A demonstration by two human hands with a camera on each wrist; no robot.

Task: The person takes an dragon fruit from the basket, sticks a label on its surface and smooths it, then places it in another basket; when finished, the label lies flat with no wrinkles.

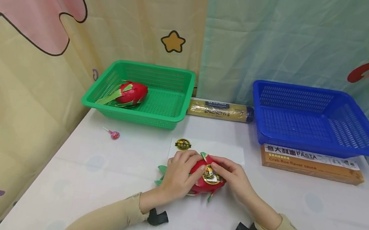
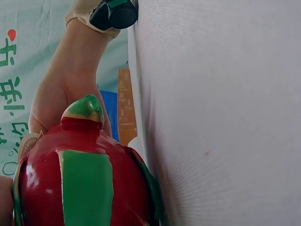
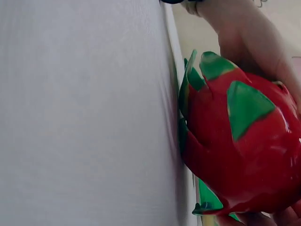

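Observation:
A shiny red dragon fruit (image 1: 200,186) with green-tipped scales lies on its side at the middle of the table. My left hand (image 1: 178,174) grips it from the left, thumb on its near top. From the right, my right hand (image 1: 237,179) holds its other end, the thumb at the edge of a round black-and-gold sticker (image 1: 213,174) on the skin. In the right wrist view the fruit (image 3: 235,155) covers much of both hands. Just behind the hands is a white sheet (image 1: 226,151) bearing a similar sticker (image 1: 183,144).
A green basket (image 1: 135,116) at back left holds another dragon fruit (image 1: 136,94). A blue basket (image 1: 320,146) stands at back right, a pasta box (image 1: 310,166) before it. Between the baskets lies a spaghetti packet (image 1: 220,110). A lollipop (image 1: 114,135) lies left, near the green basket.

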